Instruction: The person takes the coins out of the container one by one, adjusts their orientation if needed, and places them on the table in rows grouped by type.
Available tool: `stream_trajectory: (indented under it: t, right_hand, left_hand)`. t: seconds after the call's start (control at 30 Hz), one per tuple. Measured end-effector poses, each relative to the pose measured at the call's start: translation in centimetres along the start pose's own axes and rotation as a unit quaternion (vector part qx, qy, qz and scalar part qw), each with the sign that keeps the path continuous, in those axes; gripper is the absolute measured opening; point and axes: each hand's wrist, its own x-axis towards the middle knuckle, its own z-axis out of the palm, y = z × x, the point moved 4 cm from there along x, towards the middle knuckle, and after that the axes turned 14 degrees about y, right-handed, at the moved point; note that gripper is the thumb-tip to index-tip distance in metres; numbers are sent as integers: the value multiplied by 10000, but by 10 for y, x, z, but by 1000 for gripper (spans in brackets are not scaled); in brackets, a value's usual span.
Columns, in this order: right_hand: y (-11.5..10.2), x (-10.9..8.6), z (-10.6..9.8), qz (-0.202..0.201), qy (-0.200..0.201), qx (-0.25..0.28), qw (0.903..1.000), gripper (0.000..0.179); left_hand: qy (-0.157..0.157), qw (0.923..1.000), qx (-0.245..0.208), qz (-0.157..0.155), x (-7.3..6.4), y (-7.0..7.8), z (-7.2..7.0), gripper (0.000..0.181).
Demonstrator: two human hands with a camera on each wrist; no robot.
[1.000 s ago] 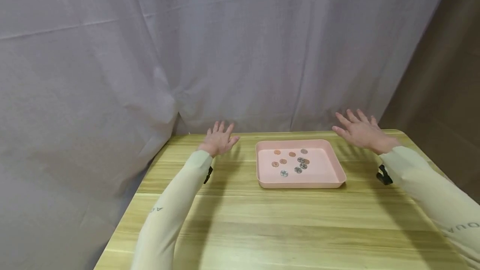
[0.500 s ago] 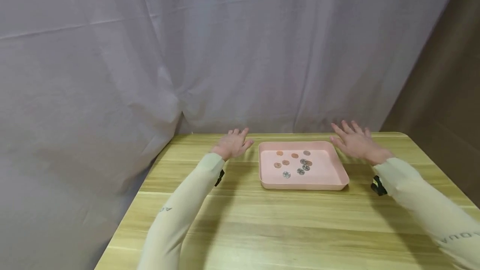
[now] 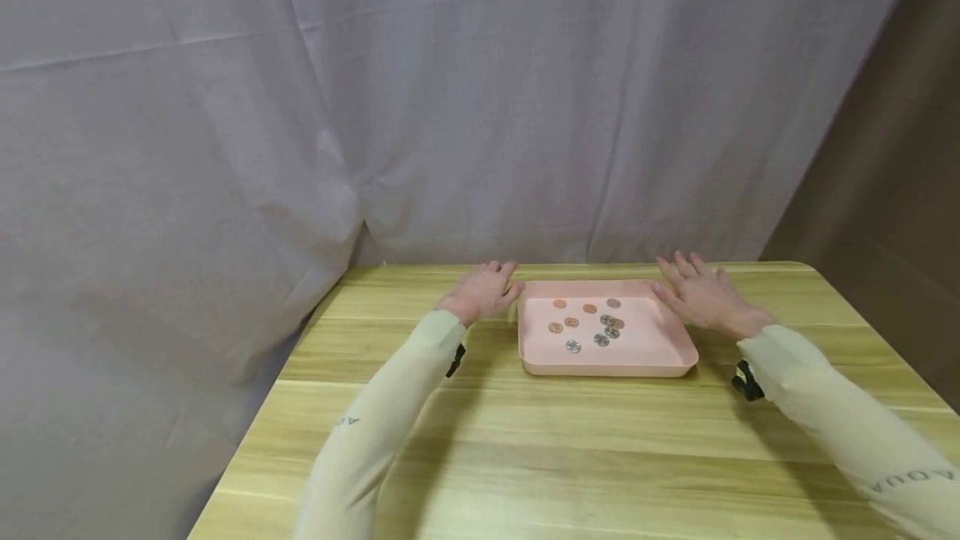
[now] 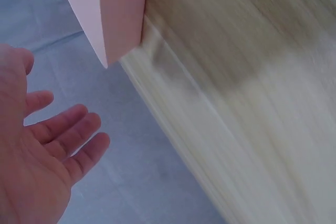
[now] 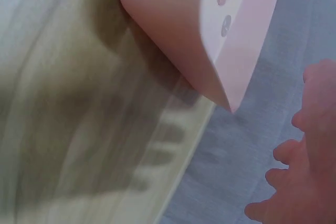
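A shallow pink tray (image 3: 648,371) lies on the wooden table, with several copper and silver coins (image 3: 602,340) spread over its floor. Beside the tray's far left corner hovers my left hand (image 3: 483,290), fingers spread loosely; the left wrist view shows its palm and fingers (image 4: 86,153) apart from the tray wall (image 4: 123,14). My right hand (image 3: 703,297) is above the tray's far right corner, fingers extended. In the right wrist view a gap separates that hand (image 5: 310,166) from the tray (image 5: 173,24). Neither hand holds anything.
The wooden table (image 3: 525,457) reaches toward the person in front of the tray. A grey curtain (image 3: 480,107) hangs right behind the table's far edge. Brown cloth (image 3: 885,207) hangs along the right side.
Both hands have drawn inward toward the tray, the left moving right and the right moving left and slightly down. The view shifted a little; the coins stay put in the tray.
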Motion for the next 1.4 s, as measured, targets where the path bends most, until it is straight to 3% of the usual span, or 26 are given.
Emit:
stream_trajectory:
  t: [0.13, 0.4, 0.73, 1.0, 1.2, 1.4]
  right_hand:
    - [-3, -3, 9, -4, 44, 225, 9997, 74]
    - [-9, -10, 26, 103, -52, 429, 9990, 73]
    - [-11, -20, 43, 273, -123, 352, 9989, 77]
    - [-11, -26, 49, 219, -79, 169, 9996, 76]
    - [-16, -30, 46, 75, -86, 165, 9998, 73]
    - [-16, -32, 45, 130, -45, 92, 9999, 71]
  left_hand:
    - [4, 10000, -36, 88, 2, 7, 7, 56]
    - [168, 9986, 375, 330, 2, 22, 19, 36]
    - [173, 9980, 209, 563, -2, 38, 26, 30]
    - [122, 9957, 232, 884, -6, 59, 28, 12]
    - [16, 9969, 187, 767, -8, 71, 33, 22]
    - [-14, 9941, 624, 892, -4, 81, 47, 26]
